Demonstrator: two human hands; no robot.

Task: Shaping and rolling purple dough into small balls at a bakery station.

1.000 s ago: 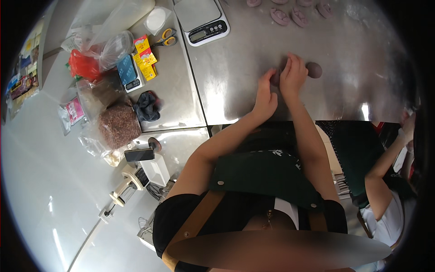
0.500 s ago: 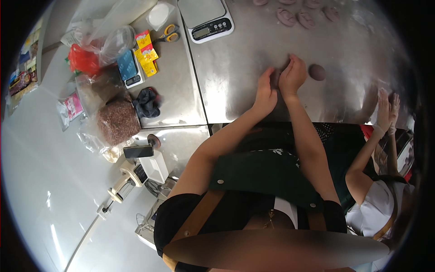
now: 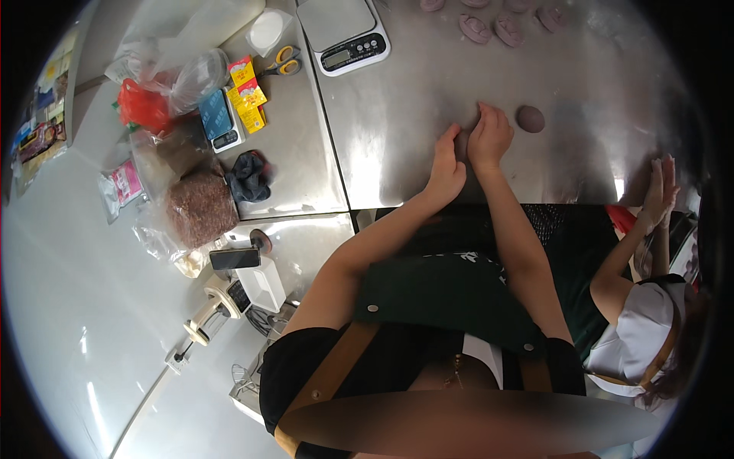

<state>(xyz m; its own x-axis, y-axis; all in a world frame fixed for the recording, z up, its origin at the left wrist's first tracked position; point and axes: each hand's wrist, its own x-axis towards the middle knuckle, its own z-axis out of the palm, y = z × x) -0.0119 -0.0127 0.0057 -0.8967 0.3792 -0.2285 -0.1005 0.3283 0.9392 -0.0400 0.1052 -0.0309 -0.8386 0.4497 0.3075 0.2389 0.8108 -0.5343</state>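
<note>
We judge this a shaping step: our left hand (image 3: 446, 164) and right hand (image 3: 489, 138) press together over something hidden on the shiny steel desk (image 3: 397, 130), upper centre. A round purple dough ball (image 3: 530, 118) lies just right (untouched). At left, a clear plastic bag of reddish-brown grains (image 3: 202, 208).

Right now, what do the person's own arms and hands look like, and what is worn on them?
Both forearms are bare; no gloves, rings or watch visible on the left hand or right hand. Black short sleeves end at the upper arms. A dark green apron with tan straps covers the chest.
</note>
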